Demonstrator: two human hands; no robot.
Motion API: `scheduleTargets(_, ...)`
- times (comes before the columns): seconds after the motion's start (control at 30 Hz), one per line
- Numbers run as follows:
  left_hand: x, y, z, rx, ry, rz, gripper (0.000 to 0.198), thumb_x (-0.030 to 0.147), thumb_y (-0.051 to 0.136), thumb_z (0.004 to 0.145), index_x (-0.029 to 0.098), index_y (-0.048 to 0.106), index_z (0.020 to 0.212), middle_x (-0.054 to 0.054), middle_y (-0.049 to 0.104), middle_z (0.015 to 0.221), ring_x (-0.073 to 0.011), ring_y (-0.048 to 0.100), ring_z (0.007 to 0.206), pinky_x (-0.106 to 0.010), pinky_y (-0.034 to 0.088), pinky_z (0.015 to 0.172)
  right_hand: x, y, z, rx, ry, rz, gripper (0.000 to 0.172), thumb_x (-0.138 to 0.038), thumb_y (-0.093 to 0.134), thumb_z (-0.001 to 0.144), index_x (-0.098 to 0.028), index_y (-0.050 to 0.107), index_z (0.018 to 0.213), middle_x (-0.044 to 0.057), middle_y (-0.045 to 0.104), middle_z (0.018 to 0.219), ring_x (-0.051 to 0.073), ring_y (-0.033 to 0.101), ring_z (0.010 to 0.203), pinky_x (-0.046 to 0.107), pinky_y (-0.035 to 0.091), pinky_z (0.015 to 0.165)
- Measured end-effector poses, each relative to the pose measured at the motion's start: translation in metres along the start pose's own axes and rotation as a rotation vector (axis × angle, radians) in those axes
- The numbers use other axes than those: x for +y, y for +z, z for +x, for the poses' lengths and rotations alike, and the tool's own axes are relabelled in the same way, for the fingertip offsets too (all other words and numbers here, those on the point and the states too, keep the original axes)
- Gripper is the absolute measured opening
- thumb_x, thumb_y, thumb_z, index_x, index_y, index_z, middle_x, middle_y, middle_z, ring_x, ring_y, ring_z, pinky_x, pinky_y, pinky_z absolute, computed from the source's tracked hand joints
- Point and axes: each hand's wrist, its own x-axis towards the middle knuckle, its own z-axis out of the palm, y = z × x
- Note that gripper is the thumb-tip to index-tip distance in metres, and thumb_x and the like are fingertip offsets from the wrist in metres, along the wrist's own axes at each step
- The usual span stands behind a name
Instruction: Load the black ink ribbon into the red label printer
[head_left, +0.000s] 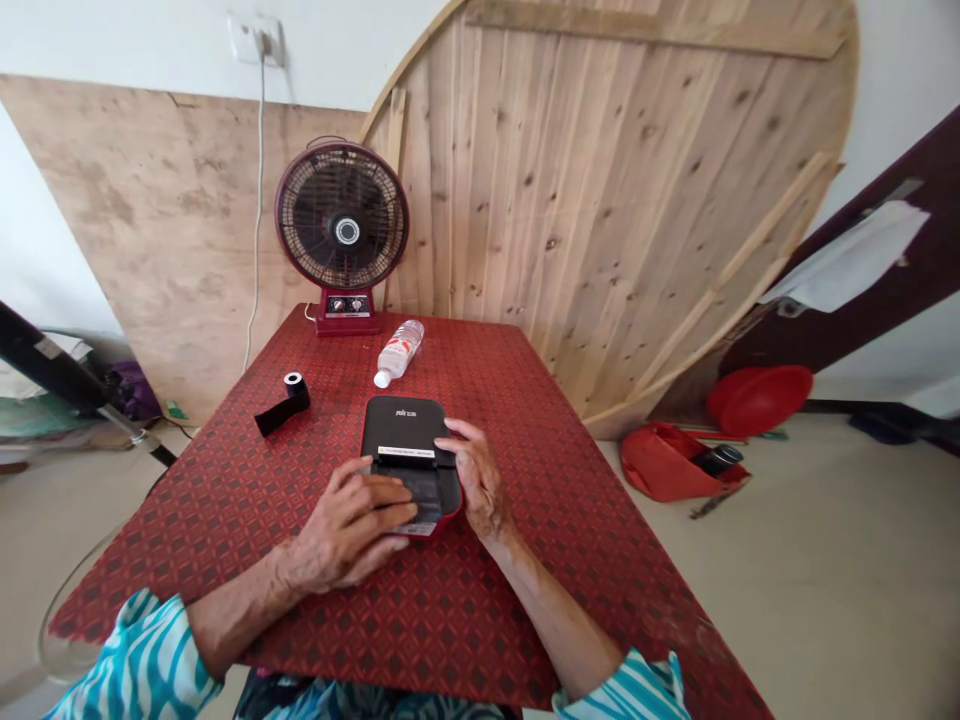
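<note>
A flat black device [403, 425] with red sides and rounded corners lies in front of me on the table; its exact kind I cannot make out. Its lower part has a smoky clear panel [424, 490], and a white label strip crosses its middle. My left hand [356, 520] rests on the lower left of the device, fingers stretched over the panel. Along the right edge, my right hand [480, 475] grips the device, fingertips on its top face and thumb out of sight. Beyond the device lies a clear plastic bottle [400, 352] with a white cap.
The table [300, 560] has a red patterned cover. A small black roll [289, 405] with a white core lies partly unrolled at left. A red fan [346, 232] stands at the back. A red bag [667, 465] and red basin [759, 400] are on the right.
</note>
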Motion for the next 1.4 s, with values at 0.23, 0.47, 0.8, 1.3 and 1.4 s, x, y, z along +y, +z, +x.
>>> scheduleTargets(0.23, -0.030, 0.005, 0.024, 0.323, -0.950, -0.585, 0.047, 0.032, 0.065, 0.079, 0.020, 0.055, 0.123, -0.010, 0.058, 0.126, -0.0277, 0.054, 0.117, -0.044, 0.043, 0.098, -0.008, 0.002, 0.006, 0.046, 0.145, 0.087, 0.027, -0.036, 0.043, 0.092, -0.026, 0.069, 0.093, 0.006, 0.056, 0.121, 0.021, 0.050, 0.120, 0.043, 0.036, 0.107)
scheduleTargets(0.47, -0.034, 0.012, 0.042, 0.412, -1.243, -0.942, 0.076, 0.016, 0.070, 0.062, 0.022, 0.045, 0.134, -0.008, 0.052, 0.137, -0.0294, 0.049, 0.124, -0.041, 0.041, 0.103, -0.007, 0.009, 0.011, 0.082, 0.364, 0.281, 0.033, -0.029, 0.052, 0.082, -0.028, 0.058, 0.115, 0.004, 0.050, 0.131, 0.021, 0.047, 0.126, 0.044, 0.036, 0.109)
scheduleTargets(0.8, -0.028, 0.014, 0.028, 0.343, -1.161, -1.071, 0.067, 0.031, 0.068, 0.076, 0.026, 0.042, 0.138, -0.006, 0.051, 0.139, -0.0302, 0.046, 0.127, -0.042, 0.039, 0.104, -0.013, 0.005, 0.007, 0.013, 0.324, 0.142, 0.032, -0.031, 0.045, 0.088, -0.029, 0.058, 0.117, 0.004, 0.048, 0.133, 0.019, 0.040, 0.131, 0.044, 0.028, 0.114)
scheduleTargets(1.3, -0.037, 0.003, 0.006, 0.168, -1.014, -1.247, 0.073, 0.017, 0.064, 0.067, 0.028, 0.046, 0.137, -0.003, 0.039, 0.148, -0.0329, 0.024, 0.140, -0.044, 0.029, 0.108, 0.015, 0.023, -0.013, 0.141, 0.569, 0.283, 0.044, -0.049, 0.042, 0.089, -0.026, 0.053, 0.125, 0.006, 0.057, 0.130, 0.022, 0.051, 0.121, 0.043, 0.037, 0.106)
scheduleTargets(1.4, -0.035, 0.004, 0.007, 0.191, -1.044, -1.225, 0.067, 0.019, 0.062, 0.072, 0.029, 0.046, 0.136, -0.003, 0.040, 0.148, -0.0312, 0.027, 0.139, -0.041, 0.036, 0.104, 0.016, 0.023, -0.013, 0.140, 0.575, 0.289, 0.042, -0.048, 0.042, 0.090, -0.027, 0.053, 0.124, 0.005, 0.058, 0.129, 0.022, 0.052, 0.120, 0.044, 0.038, 0.105)
